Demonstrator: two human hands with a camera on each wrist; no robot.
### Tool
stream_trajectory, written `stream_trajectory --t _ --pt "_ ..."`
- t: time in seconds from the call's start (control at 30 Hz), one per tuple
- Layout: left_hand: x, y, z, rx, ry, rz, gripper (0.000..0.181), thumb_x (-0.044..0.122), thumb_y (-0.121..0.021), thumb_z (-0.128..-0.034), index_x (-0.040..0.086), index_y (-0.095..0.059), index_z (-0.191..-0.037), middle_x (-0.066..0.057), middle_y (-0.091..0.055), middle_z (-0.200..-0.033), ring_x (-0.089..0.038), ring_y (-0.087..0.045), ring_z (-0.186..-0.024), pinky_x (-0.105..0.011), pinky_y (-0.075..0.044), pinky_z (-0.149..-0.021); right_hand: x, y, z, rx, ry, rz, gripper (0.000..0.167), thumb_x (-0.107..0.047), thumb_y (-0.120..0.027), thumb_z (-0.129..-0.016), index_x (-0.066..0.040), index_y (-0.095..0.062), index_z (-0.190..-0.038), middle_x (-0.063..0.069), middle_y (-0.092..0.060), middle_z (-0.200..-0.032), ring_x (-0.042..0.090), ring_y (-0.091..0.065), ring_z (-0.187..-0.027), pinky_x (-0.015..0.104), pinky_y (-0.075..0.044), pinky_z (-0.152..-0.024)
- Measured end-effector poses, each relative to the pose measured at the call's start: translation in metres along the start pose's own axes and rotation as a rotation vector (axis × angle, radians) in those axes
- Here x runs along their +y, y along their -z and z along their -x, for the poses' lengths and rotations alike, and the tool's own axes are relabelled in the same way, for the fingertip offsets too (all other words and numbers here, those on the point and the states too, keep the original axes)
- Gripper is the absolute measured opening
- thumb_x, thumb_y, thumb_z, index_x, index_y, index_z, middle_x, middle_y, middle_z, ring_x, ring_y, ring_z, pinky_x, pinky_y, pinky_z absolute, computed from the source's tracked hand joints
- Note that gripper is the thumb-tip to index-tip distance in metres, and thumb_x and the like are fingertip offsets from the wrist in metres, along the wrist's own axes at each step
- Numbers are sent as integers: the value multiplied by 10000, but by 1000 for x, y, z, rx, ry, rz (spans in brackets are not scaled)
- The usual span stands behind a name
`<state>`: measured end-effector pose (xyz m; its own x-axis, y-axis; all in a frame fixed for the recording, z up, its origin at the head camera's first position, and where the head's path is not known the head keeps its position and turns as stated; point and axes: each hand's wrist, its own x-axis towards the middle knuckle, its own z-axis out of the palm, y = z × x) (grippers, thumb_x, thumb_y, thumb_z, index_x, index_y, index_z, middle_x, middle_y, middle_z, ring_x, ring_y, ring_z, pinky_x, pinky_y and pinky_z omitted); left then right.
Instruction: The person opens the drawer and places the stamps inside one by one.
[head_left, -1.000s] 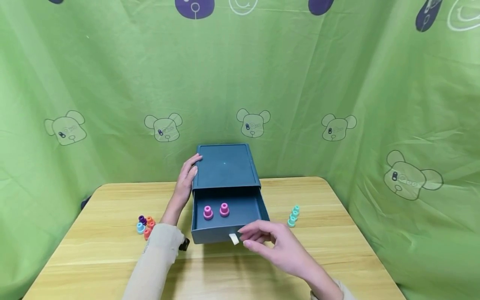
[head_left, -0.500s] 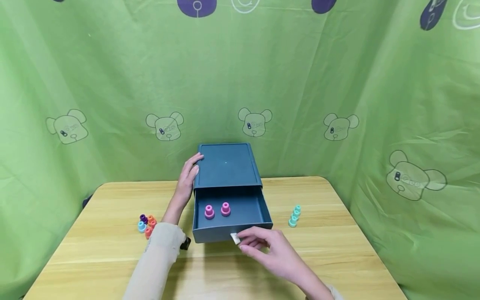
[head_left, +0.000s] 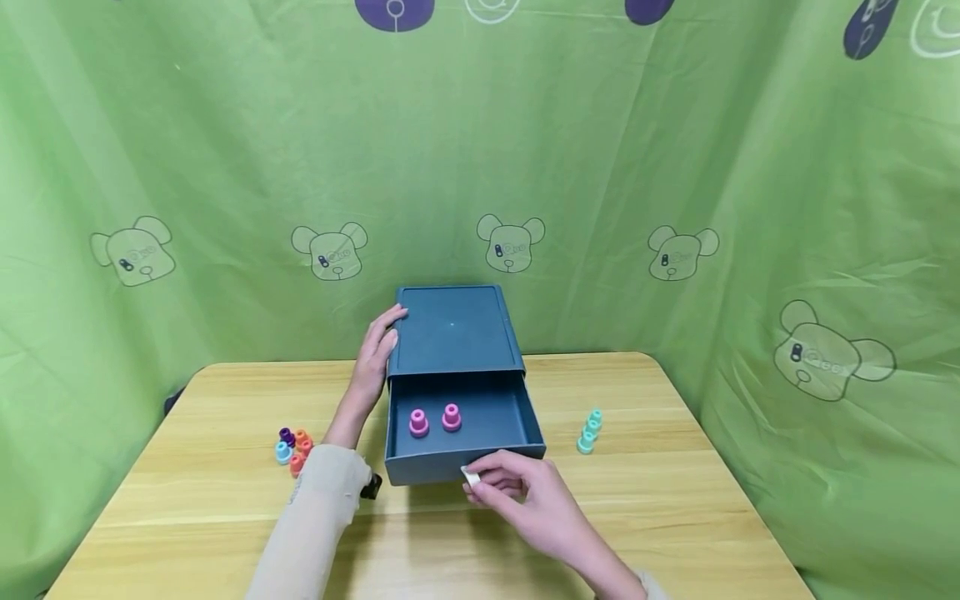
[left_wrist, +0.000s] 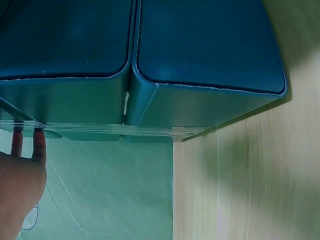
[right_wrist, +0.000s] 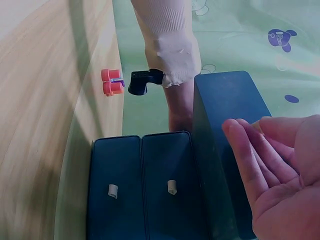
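A dark blue drawer cabinet (head_left: 450,329) stands near the table's back edge, its top drawer (head_left: 498,427) pulled out. Inside, toward the left, sit a pink flanged peg (head_left: 418,424) and a second pink peg (head_left: 452,418), both upright. My left hand (head_left: 372,362) rests along the cabinet's left side, fingers extended at its upper edge; two fingertips (left_wrist: 38,142) touch it in the left wrist view. My right hand (head_left: 528,500) pinches the white pull tab (head_left: 470,476) on the drawer front between thumb and fingers. In the right wrist view, the tab is mostly hidden by the fingers.
Left on the wooden table (head_left: 187,517) is a cluster of orange, purple and light blue pegs (head_left: 298,447). Three teal pegs (head_left: 589,430) line up at the right. Below the pulled-out drawer are two shut drawer fronts (right_wrist: 117,160) with white tabs. A green curtain (head_left: 420,150) hangs behind.
My right hand has moved left from beside the white pull tab and taken hold of it. My left hand, the drawer and the pegs have stayed in place.
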<state>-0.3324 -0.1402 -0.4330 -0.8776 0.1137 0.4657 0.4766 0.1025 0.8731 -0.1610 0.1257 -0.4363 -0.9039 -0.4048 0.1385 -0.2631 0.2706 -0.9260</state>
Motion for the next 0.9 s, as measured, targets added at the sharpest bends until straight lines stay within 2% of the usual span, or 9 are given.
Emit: stream_trajectory --t 0.1,0.4,0.67,0.9 --pt "1 0 0 2 -4 -1 460 150 -411 -1082 -19 -483 -1504 -185 -344 -1660 -370 -250 -1560 -598 -151 -1263 -1 -1 -1 18 -1 -3 209 -235 -709 -988 -87 -745 -1131 61 -801 -1014 235 -785 -914 259 -617 -817" --pt "1 -1 0 0 -6 3 456 149 -412 -1085 -25 -486 -1501 -194 -341 -1659 -371 -246 -1562 -587 -149 -1267 -8 -4 -4 47 23 11 170 -255 -720 -981 -126 -764 -1083 26 -805 -988 220 -785 -895 275 -624 -793" --pt "2 -1 0 -3 -1 -3 462 155 -408 -1087 -24 -479 -1507 -189 -339 -1661 -371 -243 -1564 -591 -149 -1267 -12 -4 -6 47 15 46 170 -252 -717 -985 -121 -767 -1082 16 -806 -984 107 -770 -858 261 -621 -780" --pt "1 0 0 -3 3 -5 463 158 -406 -1086 -15 -481 -1508 -179 -336 -1665 -364 -242 -1566 -590 -151 -1267 -10 -4 -8 54 30 54 165 -255 -719 -983 -130 -769 -1078 -12 -806 -971 101 -769 -850 268 -623 -779"
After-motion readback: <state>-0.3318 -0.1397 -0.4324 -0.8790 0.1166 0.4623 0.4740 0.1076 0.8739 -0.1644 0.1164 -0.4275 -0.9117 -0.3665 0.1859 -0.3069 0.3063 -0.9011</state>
